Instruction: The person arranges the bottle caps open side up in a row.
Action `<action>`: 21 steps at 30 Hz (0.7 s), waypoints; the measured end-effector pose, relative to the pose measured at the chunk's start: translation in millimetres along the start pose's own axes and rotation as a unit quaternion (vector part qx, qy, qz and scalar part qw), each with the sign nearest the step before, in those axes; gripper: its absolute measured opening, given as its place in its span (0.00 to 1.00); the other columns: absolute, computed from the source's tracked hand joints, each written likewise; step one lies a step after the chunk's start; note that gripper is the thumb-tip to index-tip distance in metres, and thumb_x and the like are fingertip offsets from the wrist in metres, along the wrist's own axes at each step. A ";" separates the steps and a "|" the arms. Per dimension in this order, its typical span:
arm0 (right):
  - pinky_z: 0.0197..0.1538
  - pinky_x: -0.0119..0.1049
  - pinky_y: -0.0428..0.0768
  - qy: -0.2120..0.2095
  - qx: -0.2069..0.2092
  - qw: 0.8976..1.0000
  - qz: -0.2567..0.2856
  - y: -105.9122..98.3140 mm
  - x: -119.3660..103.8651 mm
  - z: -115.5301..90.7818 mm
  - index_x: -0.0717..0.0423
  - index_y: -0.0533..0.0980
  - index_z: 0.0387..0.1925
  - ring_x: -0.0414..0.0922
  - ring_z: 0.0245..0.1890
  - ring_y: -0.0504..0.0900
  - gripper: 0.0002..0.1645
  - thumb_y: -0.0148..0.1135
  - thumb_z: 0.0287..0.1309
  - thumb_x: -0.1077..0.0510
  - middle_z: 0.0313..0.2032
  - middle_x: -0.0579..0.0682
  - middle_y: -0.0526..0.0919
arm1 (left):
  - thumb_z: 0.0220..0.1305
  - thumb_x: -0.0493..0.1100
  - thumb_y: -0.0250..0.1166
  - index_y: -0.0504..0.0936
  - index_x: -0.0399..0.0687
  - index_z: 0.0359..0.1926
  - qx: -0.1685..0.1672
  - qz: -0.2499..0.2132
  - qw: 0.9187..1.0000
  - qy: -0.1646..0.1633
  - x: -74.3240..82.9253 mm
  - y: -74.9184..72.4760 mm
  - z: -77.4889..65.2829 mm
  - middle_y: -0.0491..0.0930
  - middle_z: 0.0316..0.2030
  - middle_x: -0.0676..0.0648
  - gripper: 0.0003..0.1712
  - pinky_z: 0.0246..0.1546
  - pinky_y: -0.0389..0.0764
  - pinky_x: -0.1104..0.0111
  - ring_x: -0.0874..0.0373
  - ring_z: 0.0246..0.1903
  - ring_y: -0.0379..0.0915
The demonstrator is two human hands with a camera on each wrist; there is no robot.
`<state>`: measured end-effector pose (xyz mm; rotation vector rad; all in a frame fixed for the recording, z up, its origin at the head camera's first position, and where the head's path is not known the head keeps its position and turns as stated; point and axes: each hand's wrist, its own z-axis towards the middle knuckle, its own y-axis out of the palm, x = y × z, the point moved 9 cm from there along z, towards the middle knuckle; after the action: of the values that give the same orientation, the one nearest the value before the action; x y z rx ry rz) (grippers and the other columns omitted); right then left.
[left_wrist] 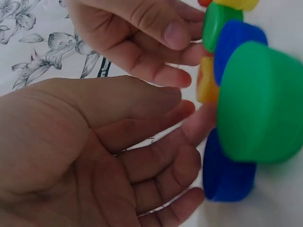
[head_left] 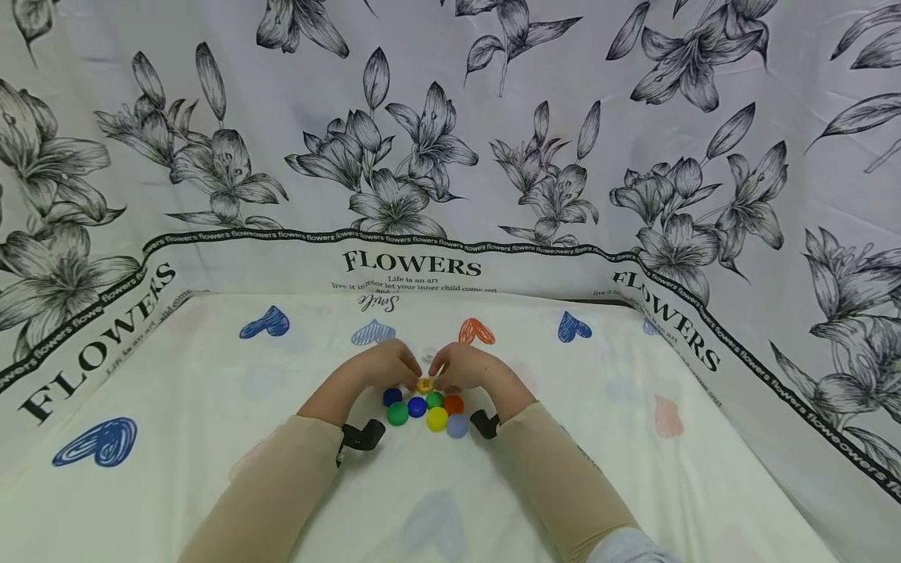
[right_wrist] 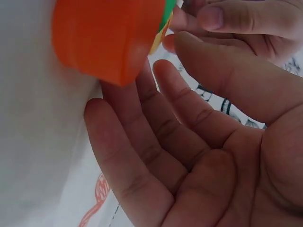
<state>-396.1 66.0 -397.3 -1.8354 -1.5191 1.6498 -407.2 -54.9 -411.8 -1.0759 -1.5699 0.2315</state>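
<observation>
A loose cluster of small round coloured plastic pieces, like caps, sits on the white cloth in the head view. My left hand (head_left: 383, 365) is at its far left side, fingers loosely bent near a dark blue piece (head_left: 392, 397) and a green piece (head_left: 397, 413). Opposite it, my right hand (head_left: 468, 366) has its fingers bent loosely behind an orange piece (right_wrist: 102, 40). Between both hands' fingertips stands a small yellow-orange piece (left_wrist: 207, 82). Neither palm holds anything in the wrist views. Blue (head_left: 418, 407), yellow (head_left: 436, 419) and light blue (head_left: 457, 425) pieces lie nearer me.
A small clear object (head_left: 428, 356) lies just beyond the hands. The white cloth (head_left: 232, 367) with printed hearts covers the table. At the back and sides hangs a flower-printed curtain (head_left: 450, 211). Each wrist carries a black camera mount (head_left: 363, 435).
</observation>
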 end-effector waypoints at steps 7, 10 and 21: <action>0.41 0.37 0.78 0.031 0.030 0.999 -0.028 -6.5 13.1 0.2 0.55 0.83 0.43 0.46 0.35 0.77 0.11 0.71 0.59 0.66 0.35 0.48 0.82 | 0.64 0.36 0.71 0.89 0.41 0.47 0.026 -0.032 0.999 0.028 12.3 15.1 7.1 0.86 0.40 0.47 0.10 0.46 0.82 0.59 0.51 0.37 0.78; 0.38 0.36 0.77 0.038 0.040 0.998 -0.040 -6.9 15.5 1.1 0.55 0.82 0.38 0.46 0.34 0.76 0.10 0.73 0.56 0.67 0.34 0.48 0.81 | 0.62 0.37 0.73 0.89 0.41 0.43 0.052 -0.032 0.998 0.018 14.3 20.1 9.6 0.85 0.38 0.47 0.08 0.42 0.82 0.62 0.52 0.36 0.77; 0.41 0.38 0.79 0.040 0.057 0.997 -0.021 -7.4 16.7 4.8 0.56 0.82 0.34 0.47 0.35 0.77 0.09 0.76 0.55 0.65 0.33 0.49 0.82 | 0.59 0.39 0.76 0.89 0.41 0.39 0.095 -0.031 0.995 0.002 13.4 21.3 11.0 0.84 0.34 0.47 0.07 0.35 0.82 0.66 0.52 0.32 0.77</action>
<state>-406.9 80.3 -403.1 -1.7765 -1.3925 1.5882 -404.9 -29.0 -420.3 -0.8770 -1.5414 0.3295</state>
